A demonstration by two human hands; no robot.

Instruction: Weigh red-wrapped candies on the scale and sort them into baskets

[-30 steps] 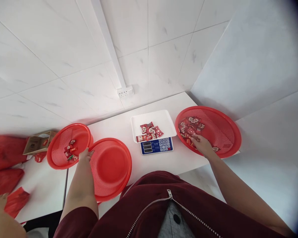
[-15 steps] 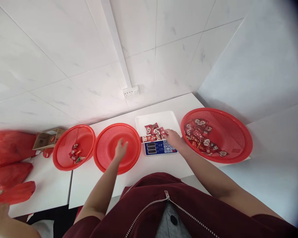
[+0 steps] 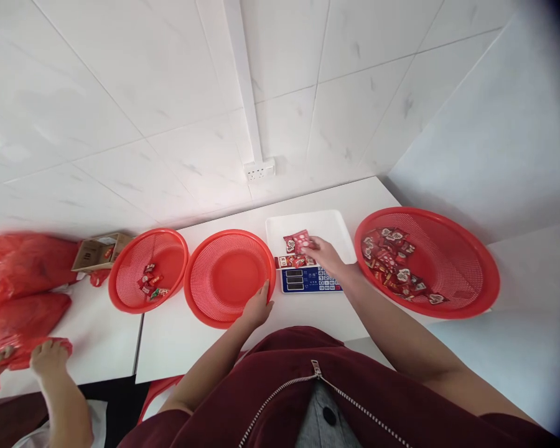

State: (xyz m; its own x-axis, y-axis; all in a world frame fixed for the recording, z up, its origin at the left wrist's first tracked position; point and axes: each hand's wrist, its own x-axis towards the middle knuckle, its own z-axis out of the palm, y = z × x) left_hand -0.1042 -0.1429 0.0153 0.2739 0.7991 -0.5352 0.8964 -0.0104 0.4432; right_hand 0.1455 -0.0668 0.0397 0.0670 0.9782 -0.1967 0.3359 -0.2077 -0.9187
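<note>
Two hands. Right hand (image 3: pixel 325 254): narrowed on a red packet (image 3: pixel 301 239), fingertips partly hidden, over the near part of the white tray (image 3: pixel 330 228); loose packets (image 3: pixel 298 261) beside it. Blue scale panel (image 3: pixel 307 281): under the right wrist, partly covered, readout illegible. Left hand (image 3: pixel 257 306): closed on the round basket's (image 3: pixel 233 279) rim, grip partly obscured. Right of the right hand: large basket (image 3: pixel 452 267), more packets inside.

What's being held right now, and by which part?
The right hand holds a red packet by its right-hand edge, above the white tray. The left hand holds the middle basket by its rim.
</note>
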